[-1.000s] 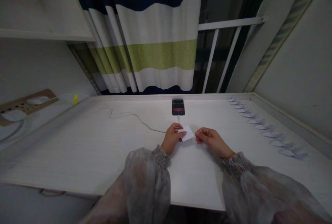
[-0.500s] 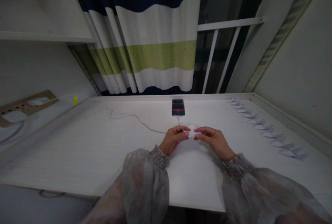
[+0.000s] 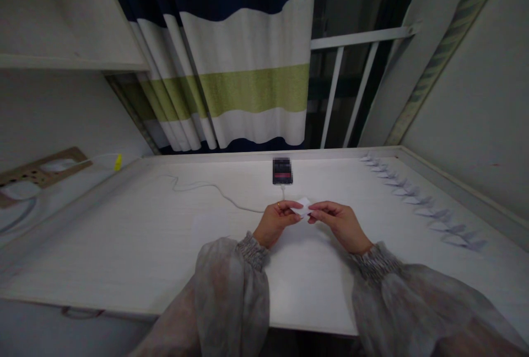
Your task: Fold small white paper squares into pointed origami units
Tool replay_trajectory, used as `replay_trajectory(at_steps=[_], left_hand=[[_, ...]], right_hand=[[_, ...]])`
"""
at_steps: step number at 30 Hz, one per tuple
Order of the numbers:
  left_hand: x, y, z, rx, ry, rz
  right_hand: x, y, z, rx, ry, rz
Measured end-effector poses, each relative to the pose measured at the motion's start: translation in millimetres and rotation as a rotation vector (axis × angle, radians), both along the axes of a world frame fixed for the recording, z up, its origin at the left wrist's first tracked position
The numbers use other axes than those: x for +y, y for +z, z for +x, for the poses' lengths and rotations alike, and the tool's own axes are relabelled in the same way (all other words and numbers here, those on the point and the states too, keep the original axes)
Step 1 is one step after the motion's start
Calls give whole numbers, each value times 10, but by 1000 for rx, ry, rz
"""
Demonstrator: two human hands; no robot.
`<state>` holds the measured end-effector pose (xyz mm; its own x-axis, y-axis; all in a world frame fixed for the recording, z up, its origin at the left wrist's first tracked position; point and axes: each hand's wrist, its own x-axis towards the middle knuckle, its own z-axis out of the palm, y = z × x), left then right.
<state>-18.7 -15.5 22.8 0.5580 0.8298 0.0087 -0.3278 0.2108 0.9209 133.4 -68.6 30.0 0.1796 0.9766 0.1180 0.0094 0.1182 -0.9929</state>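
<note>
A small piece of folded white paper (image 3: pixel 303 207) is held up between my two hands, over the middle of the white desk (image 3: pixel 124 247). My left hand (image 3: pixel 276 222) pinches its left side between thumb and fingers; a ring shows on one finger. On the right side, the thumb and fingers of my right hand (image 3: pixel 336 223) grip the paper too. The fingertips cover part of its edges, so its exact folds are hard to make out. Just beyond the hands lies a phone (image 3: pixel 282 171) with its screen lit.
A row of several folded white paper pieces (image 3: pixel 417 200) runs along the desk's right side. A white cable (image 3: pixel 223 193) curves from the left towards the phone. On the left wall is a power strip (image 3: pixel 45 172) with plugs. A striped curtain (image 3: pixel 252 70) hangs behind.
The view has shifted very slightly. Both hands keep hold of the folded paper, which appears a little differently angled between the fingers.
</note>
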Motion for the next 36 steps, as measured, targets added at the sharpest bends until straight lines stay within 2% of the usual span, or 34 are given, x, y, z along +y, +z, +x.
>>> replay_trajectory(at_steps=[6,11,17,20,24,28,32,36], left_hand=[[-9,12,-9,-17,-29,-12],[31,-34,-21,71,-33,23],[93,-184,-35,267,25,382],[112,-240,-46,425,34,534],[128,-275,-51,623,27,737],[110,-262,-42,743,44,897],[84,-225,-25,836,71,915],[91,-201,-11,823,-18,839]], right_hand=[[8,-19,-5,30,14,-14],[-18,-7,2,-40,54,-48],[50,-183,123,-111,163,-87],[100,-270,179,-270,192,-84],[124,-311,201,-559,237,22],[129,-323,221,-705,280,103],[134,-324,243,-750,295,126],[130,-294,225,-790,281,119]])
